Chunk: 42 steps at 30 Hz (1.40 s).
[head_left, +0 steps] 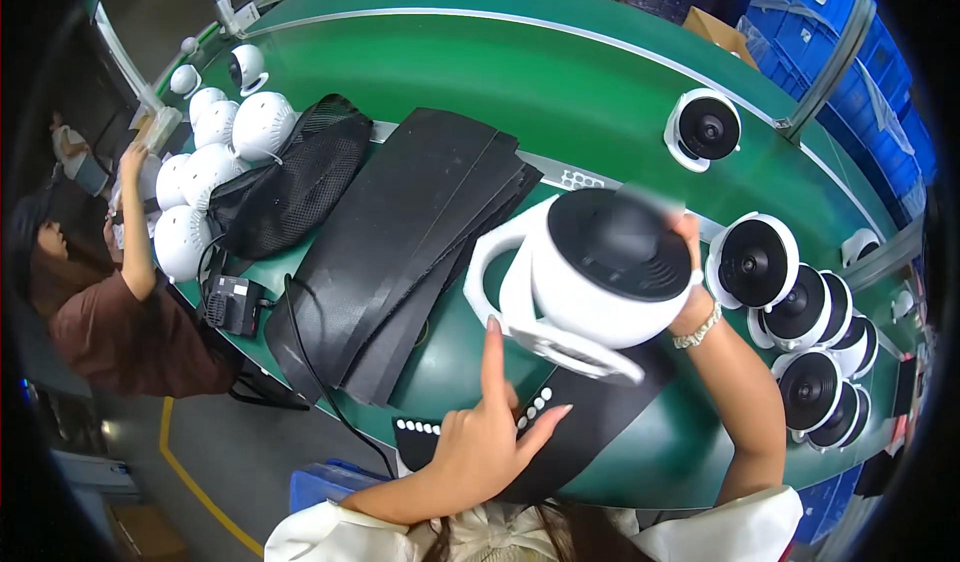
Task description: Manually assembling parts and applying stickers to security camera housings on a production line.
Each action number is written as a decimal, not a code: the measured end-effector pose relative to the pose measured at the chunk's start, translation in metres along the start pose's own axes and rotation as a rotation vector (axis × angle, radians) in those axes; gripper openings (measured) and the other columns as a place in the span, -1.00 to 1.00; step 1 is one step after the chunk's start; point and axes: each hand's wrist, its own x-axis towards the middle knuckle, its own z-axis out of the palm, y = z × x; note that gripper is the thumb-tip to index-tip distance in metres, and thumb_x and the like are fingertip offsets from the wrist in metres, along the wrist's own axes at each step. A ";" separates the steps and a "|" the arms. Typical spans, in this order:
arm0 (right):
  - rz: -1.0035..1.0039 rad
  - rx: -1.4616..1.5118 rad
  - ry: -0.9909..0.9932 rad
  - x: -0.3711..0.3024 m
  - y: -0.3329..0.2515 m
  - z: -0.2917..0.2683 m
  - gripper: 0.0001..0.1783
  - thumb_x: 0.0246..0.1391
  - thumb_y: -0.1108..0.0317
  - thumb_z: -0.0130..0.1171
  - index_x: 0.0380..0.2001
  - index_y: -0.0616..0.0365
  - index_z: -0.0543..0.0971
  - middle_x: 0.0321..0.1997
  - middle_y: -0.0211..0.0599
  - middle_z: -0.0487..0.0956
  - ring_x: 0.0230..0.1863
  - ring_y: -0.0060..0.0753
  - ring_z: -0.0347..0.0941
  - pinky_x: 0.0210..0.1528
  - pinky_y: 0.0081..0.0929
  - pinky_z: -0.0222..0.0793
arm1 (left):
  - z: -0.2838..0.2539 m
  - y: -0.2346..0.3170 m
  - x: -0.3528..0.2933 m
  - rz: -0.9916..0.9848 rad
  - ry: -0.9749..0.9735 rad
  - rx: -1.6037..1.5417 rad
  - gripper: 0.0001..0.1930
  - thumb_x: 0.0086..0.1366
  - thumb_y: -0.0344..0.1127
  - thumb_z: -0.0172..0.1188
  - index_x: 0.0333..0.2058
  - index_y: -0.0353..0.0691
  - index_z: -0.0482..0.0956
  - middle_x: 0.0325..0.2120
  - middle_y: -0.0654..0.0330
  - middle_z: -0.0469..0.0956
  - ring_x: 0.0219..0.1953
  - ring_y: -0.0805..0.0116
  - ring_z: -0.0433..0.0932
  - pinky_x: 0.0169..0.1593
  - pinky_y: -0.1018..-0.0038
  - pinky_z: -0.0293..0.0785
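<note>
A white round desk fan (610, 302) with a black front is raised over the green table, tilted with its front up and its white stand towards the lower left. My right hand (692, 297) grips its right side; most of those fingers are behind the shell. Below the stand is my left hand (478, 447), index finger stretched up to the stand's edge and thumb spread out to the right. Whether that fingertip touches the stand I cannot tell. Beneath both lies a black sheet (600, 427) with rows of small white dots.
Several fans (805, 392) crowd the right side; one fan (690, 152) stands on the green belt (520, 62). Stacked black sheets (400, 212), a black mesh bag (300, 197), a power adapter (234, 305) with cable and several white fans (210, 174) lie left, near a co-worker (130, 332).
</note>
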 end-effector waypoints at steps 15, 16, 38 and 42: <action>0.390 -0.214 0.038 0.020 -0.015 -0.009 -0.44 0.08 0.08 -0.24 -0.08 0.39 0.38 -0.14 0.02 0.51 -0.18 -0.23 0.51 -0.08 -0.33 0.46 | -0.004 -0.050 0.055 0.180 -0.091 0.133 -0.83 0.03 -0.48 0.04 -0.35 -0.38 0.43 -0.42 -0.14 0.48 -0.35 -0.20 0.42 -0.30 0.08 0.36; 0.403 -0.204 0.084 0.014 -0.018 -0.008 -0.45 0.07 0.10 -0.25 -0.09 0.40 0.38 -0.14 0.02 0.51 -0.18 -0.24 0.51 -0.08 -0.34 0.46 | -0.006 -0.045 0.056 0.186 -0.129 0.139 -0.81 0.04 -0.47 0.05 -0.33 -0.38 0.42 -0.41 -0.12 0.48 -0.35 -0.19 0.43 -0.30 0.09 0.36; -0.200 -1.956 0.449 -0.079 -0.041 0.037 -0.66 0.14 0.23 -0.09 -0.37 0.34 0.50 -0.58 -0.17 0.48 -0.56 -0.33 0.45 -0.47 -0.48 0.34 | 0.017 0.027 0.057 -0.178 -0.306 -0.451 -0.54 0.21 -0.02 0.08 -0.62 -0.37 0.51 -0.77 0.12 0.41 -0.68 0.43 0.39 -0.56 0.49 0.27; 0.336 -2.362 0.450 -0.104 -0.006 0.072 -0.64 -0.05 0.12 0.13 -0.42 0.27 0.50 -0.47 -0.11 0.51 -0.43 -0.10 0.44 -0.38 -0.33 0.35 | 0.008 0.011 0.046 0.161 -0.391 0.153 -0.72 0.08 -0.15 0.20 -0.39 -0.29 0.53 -0.61 0.03 0.51 -0.57 0.14 0.51 -0.53 0.37 0.34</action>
